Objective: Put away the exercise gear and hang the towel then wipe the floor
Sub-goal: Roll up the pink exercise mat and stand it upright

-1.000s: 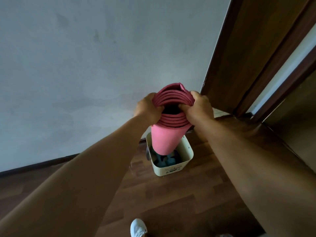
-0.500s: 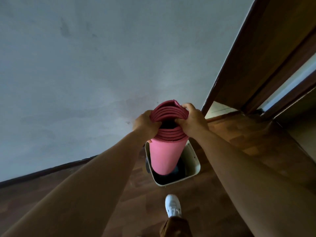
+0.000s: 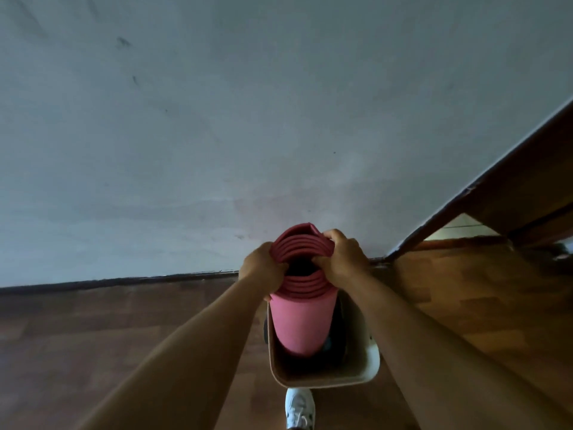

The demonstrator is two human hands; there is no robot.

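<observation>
Rolled mat (image 3: 302, 324) sunk deeper, its foot hidden in bin (image 3: 370, 366).

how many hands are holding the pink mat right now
2. The left hand grips the left side of the rolled pink mat's top end; the right hand grips its right side. The mat's lower end sits inside the bin.

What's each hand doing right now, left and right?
Left hand: grips the top of the rolled pink mat.
Right hand: grips the same mat top, fingers curled over its rim.
</observation>
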